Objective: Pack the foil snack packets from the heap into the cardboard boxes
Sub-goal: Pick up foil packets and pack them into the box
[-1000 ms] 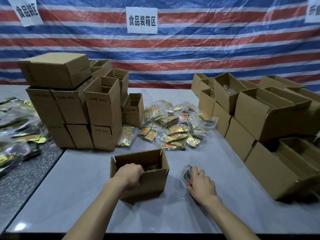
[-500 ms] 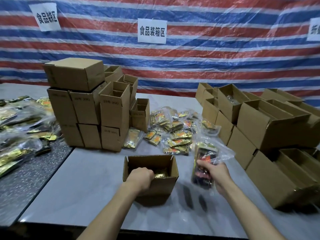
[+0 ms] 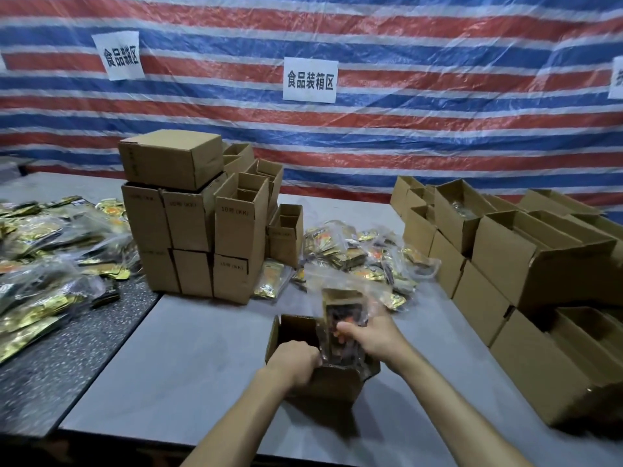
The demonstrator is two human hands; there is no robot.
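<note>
Only the person's two arms show. The left forearm is bare from the bottom edge of the view up to the wrist, slim and smooth. The bare left hand shows its back and a row of knuckles. The right forearm is likewise bare along its whole visible length. The right hand is bare too, with its thumb plain to see and its fingers softened by blur. What is worn higher up the arms cannot be told.
</note>
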